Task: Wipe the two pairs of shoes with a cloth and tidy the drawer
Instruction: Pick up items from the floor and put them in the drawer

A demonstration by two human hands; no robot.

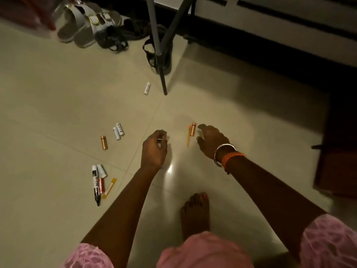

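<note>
The right hand (211, 141) hovers low over the pale tiled floor (58, 105), fingers spread and loosely bent, holding nothing. Its nearest target is the small copper-coloured cylindrical battery (193, 129), which lies just beside the fingertips at about ten o'clock from the palm. The battery's long axis runs near enough twelve to six, parallel to the thin orange plastic stick (189, 136) lying against its left side. The right hand is plainly the nearer of the two.

The left hand (154, 147) sits at about nine o'clock from that battery, well apart from it, fingers curled in on something small (a glint shows between finger and thumb; what it is cannot be told).

Judgement: a short reach forward and left, pinching across the battery's short axis, would serve.

Other loose items lie further left: a pair of white batteries (118, 131), a second copper battery (104, 142), and a black and white marker pen (96, 183). The grey buckled sandals (85, 26) stand at eleven o'clock, far off.
</note>
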